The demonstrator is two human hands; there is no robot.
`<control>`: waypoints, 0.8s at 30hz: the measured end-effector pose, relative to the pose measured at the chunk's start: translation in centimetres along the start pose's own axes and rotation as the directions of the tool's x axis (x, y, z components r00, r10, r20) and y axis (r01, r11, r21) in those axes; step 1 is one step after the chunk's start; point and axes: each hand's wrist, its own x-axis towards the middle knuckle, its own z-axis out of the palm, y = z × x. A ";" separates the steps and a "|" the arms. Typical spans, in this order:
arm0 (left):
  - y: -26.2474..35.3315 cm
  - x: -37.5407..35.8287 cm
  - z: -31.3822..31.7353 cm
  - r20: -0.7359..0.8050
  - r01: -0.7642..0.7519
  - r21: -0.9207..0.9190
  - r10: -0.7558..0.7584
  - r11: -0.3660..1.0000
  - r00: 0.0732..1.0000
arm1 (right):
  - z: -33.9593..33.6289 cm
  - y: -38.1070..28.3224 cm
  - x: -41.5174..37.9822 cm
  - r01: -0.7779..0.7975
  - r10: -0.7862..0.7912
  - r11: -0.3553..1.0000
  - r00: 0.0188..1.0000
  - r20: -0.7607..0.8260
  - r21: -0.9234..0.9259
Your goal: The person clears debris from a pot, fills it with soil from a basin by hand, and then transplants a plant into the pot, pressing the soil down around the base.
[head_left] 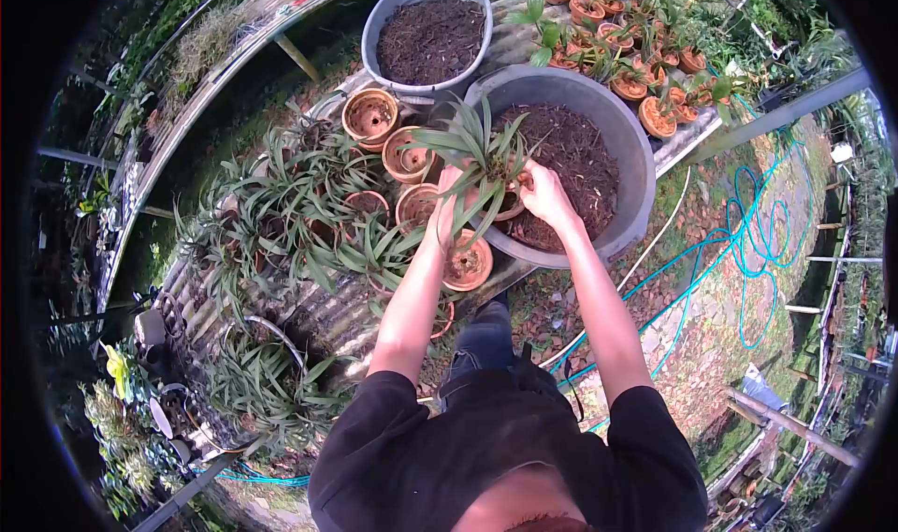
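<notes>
Black shirt (510, 429), plant (488, 161), leaves (437, 142) outward

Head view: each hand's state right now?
Left hand: against the plant, grip partly hidden by leaves, cannot tell.
Right hand: curled near the plant's base, exact grip unclear.

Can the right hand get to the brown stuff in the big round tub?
Probably yes: the right hand is over the tub, and nothing seems to block its way down to the brown stuff. It does look busy at the leafy plant, though.
</notes>
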 end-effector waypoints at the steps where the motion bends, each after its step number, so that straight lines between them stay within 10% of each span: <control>1: -1.3 0.3 0.8 0.031 -0.010 0.099 0.007 0.995 0.999 | -0.6 0.2 0.1 -0.005 0.011 0.989 0.999 0.044 -0.146; 7: -0.1 -1.3 0.9 -0.040 0.053 0.147 -0.048 0.988 0.998 | 0.2 5.6 -0.2 0.153 -0.178 0.936 0.983 -0.052 -0.317; 9: -1.8 -1.6 0.4 0.223 0.081 0.293 -0.151 0.953 0.963 | 0.2 5.0 -0.3 0.184 -0.216 0.929 0.974 -0.066 -0.321; 19: -2.1 -1.8 1.6 0.116 0.057 0.316 -0.099 0.947 0.988 | 1.5 4.8 0.5 0.304 -0.172 0.812 0.940 0.293 -0.499; 22: -2.0 -3.5 1.2 0.151 0.130 0.222 -0.166 0.966 0.974 | 2.3 6.6 2.9 0.437 -0.421 0.808 0.898 0.131 -0.396; 24: -0.6 -4.2 1.4 0.029 0.219 0.031 -0.220 0.975 0.975 | 3.4 7.0 3.6 0.480 -0.335 0.679 0.876 0.348 -0.555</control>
